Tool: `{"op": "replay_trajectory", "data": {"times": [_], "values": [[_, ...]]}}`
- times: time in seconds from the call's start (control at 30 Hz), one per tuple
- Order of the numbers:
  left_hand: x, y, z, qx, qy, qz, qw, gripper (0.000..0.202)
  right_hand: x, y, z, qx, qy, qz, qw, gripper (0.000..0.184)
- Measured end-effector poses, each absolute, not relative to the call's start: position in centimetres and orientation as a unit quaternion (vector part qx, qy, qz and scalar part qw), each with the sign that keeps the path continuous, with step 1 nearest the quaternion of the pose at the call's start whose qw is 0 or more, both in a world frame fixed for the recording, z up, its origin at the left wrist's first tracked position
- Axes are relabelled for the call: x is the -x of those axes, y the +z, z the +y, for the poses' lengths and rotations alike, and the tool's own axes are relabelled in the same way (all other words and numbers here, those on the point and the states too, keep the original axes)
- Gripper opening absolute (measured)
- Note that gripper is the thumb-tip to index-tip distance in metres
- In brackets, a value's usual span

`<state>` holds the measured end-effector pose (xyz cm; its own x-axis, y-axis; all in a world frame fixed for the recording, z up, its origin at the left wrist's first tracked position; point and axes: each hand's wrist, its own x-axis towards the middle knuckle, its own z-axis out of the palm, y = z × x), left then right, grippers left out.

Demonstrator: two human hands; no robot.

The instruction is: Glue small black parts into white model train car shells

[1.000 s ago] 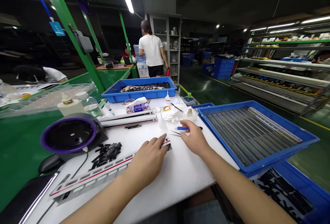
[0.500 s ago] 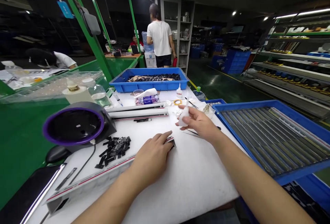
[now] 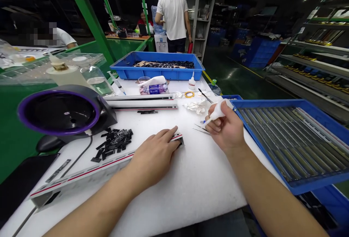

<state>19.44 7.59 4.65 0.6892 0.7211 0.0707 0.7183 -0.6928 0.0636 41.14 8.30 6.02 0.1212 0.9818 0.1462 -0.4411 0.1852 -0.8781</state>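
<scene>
My left hand point(image 3: 154, 157) lies over the end of a long white strip with a red line point(image 3: 81, 175), fingers pressing on it near the far tip. My right hand point(image 3: 225, 127) is raised above the white foam tabletop point(image 3: 191, 182), gripping a small white squeeze bottle point(image 3: 218, 110) with its nozzle pointing down and left. Just below those fingers, a pair of steel tweezers point(image 3: 201, 129) lies on the foam. A heap of small black pieces point(image 3: 113, 142) sits left of my left hand.
A blue tray of metal rods point(image 3: 289, 142) borders the table on the right. Behind stand a blue tray of black pieces point(image 3: 163, 71), white bars point(image 3: 141, 103), crumpled tissue point(image 3: 195, 106) and a round black-and-purple device point(image 3: 58, 112). A co-worker point(image 3: 173, 11) stands beyond.
My right hand has lifted and turned the white bottle, nozzle now pointing down-left. My left hand stays on the strip. The whole scene sits higher in the picture as my view tilts down.
</scene>
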Motion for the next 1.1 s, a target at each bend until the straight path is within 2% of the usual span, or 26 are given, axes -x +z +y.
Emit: {"op": "replay_trajectory", "data": {"times": [0.1, 0.2, 0.33, 1.1], "values": [[-19.5, 4.9, 7.5, -0.918, 0.053, 0.393, 0.020, 0.031, -40.0, 5.3, 7.6, 0.420, 0.411, -0.442, 0.678, 0.047], [-19.5, 5.1, 7.5, -0.912, 0.054, 0.405, 0.026, 0.032, -39.0, 4.6, 6.7, 0.485, 0.288, -0.514, 0.646, 0.051], [-19.5, 5.1, 7.4, -0.910, 0.056, 0.410, 0.031, 0.033, -38.2, 4.1, 6.1, 0.500, 0.221, -0.575, 0.609, 0.048], [-19.7, 5.0, 7.5, -0.910, 0.046, 0.410, 0.027, 0.034, -38.1, 3.7, 6.9, 0.503, 0.182, -0.612, 0.582, 0.049]]}}
